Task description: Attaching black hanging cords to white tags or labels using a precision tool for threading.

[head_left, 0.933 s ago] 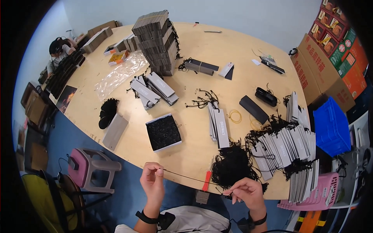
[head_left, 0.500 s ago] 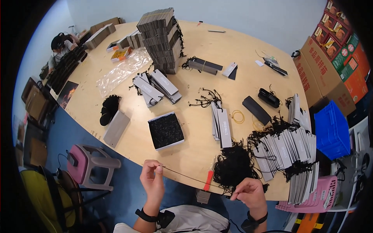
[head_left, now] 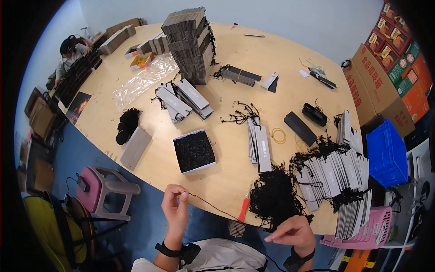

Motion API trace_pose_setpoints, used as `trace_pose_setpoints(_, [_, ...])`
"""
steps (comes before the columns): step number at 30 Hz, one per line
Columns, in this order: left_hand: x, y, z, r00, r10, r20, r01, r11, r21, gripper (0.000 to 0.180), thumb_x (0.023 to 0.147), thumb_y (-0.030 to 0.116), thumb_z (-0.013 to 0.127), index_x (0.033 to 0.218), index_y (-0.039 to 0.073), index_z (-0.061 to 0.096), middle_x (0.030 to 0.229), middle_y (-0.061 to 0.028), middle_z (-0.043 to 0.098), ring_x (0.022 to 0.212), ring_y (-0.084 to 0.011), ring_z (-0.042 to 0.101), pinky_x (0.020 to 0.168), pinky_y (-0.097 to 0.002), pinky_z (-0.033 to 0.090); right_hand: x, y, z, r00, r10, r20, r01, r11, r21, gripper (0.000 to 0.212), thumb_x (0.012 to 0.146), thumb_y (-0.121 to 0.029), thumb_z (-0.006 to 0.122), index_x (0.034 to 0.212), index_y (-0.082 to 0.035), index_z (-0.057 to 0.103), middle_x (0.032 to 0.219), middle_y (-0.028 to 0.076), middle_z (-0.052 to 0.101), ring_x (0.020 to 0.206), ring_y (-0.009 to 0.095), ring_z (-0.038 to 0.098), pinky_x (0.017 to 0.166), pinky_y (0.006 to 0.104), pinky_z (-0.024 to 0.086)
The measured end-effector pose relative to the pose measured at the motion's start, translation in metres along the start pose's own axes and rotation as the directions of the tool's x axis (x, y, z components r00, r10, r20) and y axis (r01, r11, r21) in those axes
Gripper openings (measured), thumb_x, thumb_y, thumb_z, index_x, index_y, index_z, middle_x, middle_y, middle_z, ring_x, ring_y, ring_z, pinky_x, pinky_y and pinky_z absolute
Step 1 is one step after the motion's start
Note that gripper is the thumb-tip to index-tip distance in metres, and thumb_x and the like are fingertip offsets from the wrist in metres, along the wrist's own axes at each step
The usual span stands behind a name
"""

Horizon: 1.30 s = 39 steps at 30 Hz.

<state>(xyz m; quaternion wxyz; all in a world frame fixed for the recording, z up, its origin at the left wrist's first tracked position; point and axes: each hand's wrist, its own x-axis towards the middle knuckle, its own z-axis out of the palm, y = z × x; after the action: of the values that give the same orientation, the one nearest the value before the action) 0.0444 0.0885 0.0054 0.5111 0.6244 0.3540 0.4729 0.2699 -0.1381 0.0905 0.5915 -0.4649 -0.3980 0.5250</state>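
Observation:
Over the table's near edge, my left hand [head_left: 176,203] pinches one end of a thin black cord [head_left: 210,205] between thumb and fingertips. The cord sags to the right, past a red handle-like piece [head_left: 244,210] at the edge. My right hand [head_left: 293,232] hovers lower right with its fingers together and pointing left; whether anything lies between its fingertips is too small to make out. Just beyond it lies a heap of black cords [head_left: 275,197]. Ahead of my left hand stands an open white box [head_left: 195,170] holding small black pieces [head_left: 194,149].
Corded grey tags [head_left: 328,174] spread at the right; more tags [head_left: 260,145] lie near the middle. A tall stack of grey tags [head_left: 188,45] rises at the back. A blue crate [head_left: 386,152] and pink stool [head_left: 93,188] flank the table. Another person [head_left: 70,54] sits far left.
My right hand has moved slightly down and its fingers have straightened. The cord, nearly straight before, now hangs slacker. My left hand has barely moved and keeps its pinch.

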Motion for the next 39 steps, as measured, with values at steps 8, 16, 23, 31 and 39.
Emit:
trace_pose_setpoints(8, [-0.004,0.003,0.007,0.999,0.042,0.005,-0.042,0.997,0.058,0.009,0.091,0.004,0.065,0.087,0.002,0.058,0.088,-0.0048,0.057,0.077,-0.0124,0.053,0.071,-0.0242,0.043,0.023,0.032,0.031,0.942,-0.074,-0.327,-0.169,0.736,-0.655,0.02,0.077,-0.003,0.078,0.097,-0.007,0.073,0.091,0.005,0.066,0.062,0.011,0.061,0.058,0.0214,0.046])
trace_pose_setpoints(16, [-0.006,0.002,0.008,0.999,0.052,0.009,-0.053,0.995,0.084,0.009,0.09,0.004,0.067,0.086,0.002,0.059,0.087,-0.0054,0.058,0.075,-0.0131,0.055,0.069,-0.0252,0.044,0.036,0.048,0.069,0.969,-0.235,-0.071,0.031,0.405,-0.914,0.024,0.077,-0.027,0.079,0.092,-0.011,0.068,0.084,0.003,0.058,0.071,0.02,0.063,0.058,0.0305,0.051])
trace_pose_setpoints(23, [-0.013,0.013,0.008,0.984,0.126,0.129,-0.151,0.967,0.206,0.011,0.09,0.007,0.067,0.086,0.002,0.058,0.088,-0.0076,0.058,0.081,-0.0179,0.056,0.076,-0.0279,0.044,0.046,0.056,0.083,0.978,-0.198,-0.059,0.02,0.375,-0.927,0.012,0.076,-0.015,0.079,0.085,-0.01,0.073,0.083,0.004,0.061,0.066,0.021,0.063,0.056,0.0287,0.05])
trace_pose_setpoints(31, [-0.029,0.056,0.022,0.909,0.047,0.415,-0.036,0.999,-0.034,0.005,0.09,0.002,0.067,0.089,-0.001,0.062,0.092,-0.0122,0.066,0.09,-0.0241,0.065,0.082,-0.0331,0.05,0.043,0.025,0.079,0.905,-0.236,-0.355,0.067,0.901,-0.43,0.014,0.075,0.002,0.081,0.085,-0.003,0.073,0.077,0.005,0.071,0.063,0.01,0.062,0.055,0.0227,0.046])
trace_pose_setpoints(39, [-0.045,0.064,0.046,0.92,0.105,0.378,-0.074,0.993,-0.094,0.01,0.085,-0.004,0.069,0.094,0.0,0.067,0.091,-0.0121,0.067,0.082,-0.0235,0.065,0.075,-0.0301,0.051,0.046,0.031,0.08,0.861,-0.297,-0.412,0.12,0.907,-0.405,0.015,0.074,0.002,0.082,0.084,-0.003,0.071,0.08,0.005,0.068,0.063,0.007,0.056,0.051,0.0203,0.038])
